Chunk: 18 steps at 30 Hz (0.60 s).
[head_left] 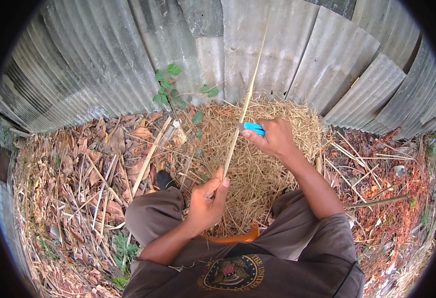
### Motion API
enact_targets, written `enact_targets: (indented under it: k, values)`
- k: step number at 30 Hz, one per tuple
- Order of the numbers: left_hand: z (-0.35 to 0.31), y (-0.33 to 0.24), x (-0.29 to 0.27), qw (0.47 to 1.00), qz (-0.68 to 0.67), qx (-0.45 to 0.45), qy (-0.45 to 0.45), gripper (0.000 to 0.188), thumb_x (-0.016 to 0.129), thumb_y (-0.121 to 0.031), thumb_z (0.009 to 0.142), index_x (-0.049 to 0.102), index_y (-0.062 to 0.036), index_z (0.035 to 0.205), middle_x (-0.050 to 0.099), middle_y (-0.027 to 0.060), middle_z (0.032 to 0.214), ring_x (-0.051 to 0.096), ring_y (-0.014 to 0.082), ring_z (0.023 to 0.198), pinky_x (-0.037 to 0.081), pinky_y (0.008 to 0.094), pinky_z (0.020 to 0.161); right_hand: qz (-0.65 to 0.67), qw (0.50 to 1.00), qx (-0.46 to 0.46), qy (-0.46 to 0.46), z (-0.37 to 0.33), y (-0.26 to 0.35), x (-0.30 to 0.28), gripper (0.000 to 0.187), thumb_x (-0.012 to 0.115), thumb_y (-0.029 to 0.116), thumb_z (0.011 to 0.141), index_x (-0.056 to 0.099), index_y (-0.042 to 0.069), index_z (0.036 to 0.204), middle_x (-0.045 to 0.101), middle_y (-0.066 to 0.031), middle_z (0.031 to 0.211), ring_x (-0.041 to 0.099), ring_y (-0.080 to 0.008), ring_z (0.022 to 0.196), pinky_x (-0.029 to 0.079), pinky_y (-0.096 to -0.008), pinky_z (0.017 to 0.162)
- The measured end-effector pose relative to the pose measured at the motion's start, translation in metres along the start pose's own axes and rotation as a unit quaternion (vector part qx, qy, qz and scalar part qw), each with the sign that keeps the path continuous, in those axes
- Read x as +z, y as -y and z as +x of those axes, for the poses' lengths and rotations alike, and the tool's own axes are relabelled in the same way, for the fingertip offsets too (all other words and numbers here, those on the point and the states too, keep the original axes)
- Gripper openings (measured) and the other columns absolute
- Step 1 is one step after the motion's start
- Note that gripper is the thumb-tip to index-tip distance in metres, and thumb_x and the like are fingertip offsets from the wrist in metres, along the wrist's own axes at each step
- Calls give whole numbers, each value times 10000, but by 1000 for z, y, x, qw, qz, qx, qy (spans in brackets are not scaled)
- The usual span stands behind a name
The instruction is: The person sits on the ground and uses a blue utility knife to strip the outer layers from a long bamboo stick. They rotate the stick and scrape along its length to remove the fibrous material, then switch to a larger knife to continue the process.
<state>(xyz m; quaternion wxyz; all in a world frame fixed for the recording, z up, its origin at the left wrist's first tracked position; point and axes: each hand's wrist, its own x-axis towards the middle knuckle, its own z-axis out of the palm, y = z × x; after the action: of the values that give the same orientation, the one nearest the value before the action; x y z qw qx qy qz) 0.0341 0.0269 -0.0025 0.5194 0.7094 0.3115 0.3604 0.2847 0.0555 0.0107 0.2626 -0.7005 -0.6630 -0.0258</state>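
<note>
My left hand (207,202) is closed round the lower end of a long, thin strip that looks like split bamboo (250,92). From there the strip slants up and away, narrowing toward the metal fence. Farther along it, my right hand (274,137) grips a bright blue handle (253,129), which looks like a utility knife. Its dark front end meets the strip; the blade itself is too small to make out. Beneath both hands lies a heap of pale, curled shavings (257,174).
A grey corrugated metal fence (267,54) stands ahead. Dry leaves (79,169) and cut sticks (151,156) cover the ground to the left; more thin sticks (357,159) lie at right. A green-leaved plant (167,84) grows by the fence. An orange object (237,237) shows between my legs.
</note>
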Motion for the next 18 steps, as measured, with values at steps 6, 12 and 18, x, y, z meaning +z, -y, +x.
enact_targets:
  k: [6, 12, 18]
  values:
    - [-3, -5, -6, 999, 3, -44, 26, 326, 536, -62, 958, 526, 110, 1235, 539, -40, 820, 440, 19, 787, 403, 176, 707, -11, 999, -34, -11, -10, 12, -3, 706, 525, 732, 778, 619, 63, 570, 513, -110, 439, 557, -299, 417, 438, -427, 438]
    - [-12, -6, -3, 995, 1, -45, 87, 308, 519, -26, 957, 529, 92, 1241, 503, -45, 752, 408, 9, 706, 363, 181, 604, -34, 996, 67, -53, 12, -37, -21, 741, 464, 757, 803, 646, 69, 596, 534, -110, 455, 570, -289, 432, 432, -419, 435]
    - [-7, -10, -6, 979, -144, -128, 65, 315, 479, -102, 996, 537, 33, 1275, 433, -53, 591, 362, 1, 518, 308, 186, 472, -18, 1000, 5, 24, -15, 1, -9, 684, 542, 698, 786, 595, 52, 567, 524, -136, 473, 564, -344, 459, 441, -446, 471]
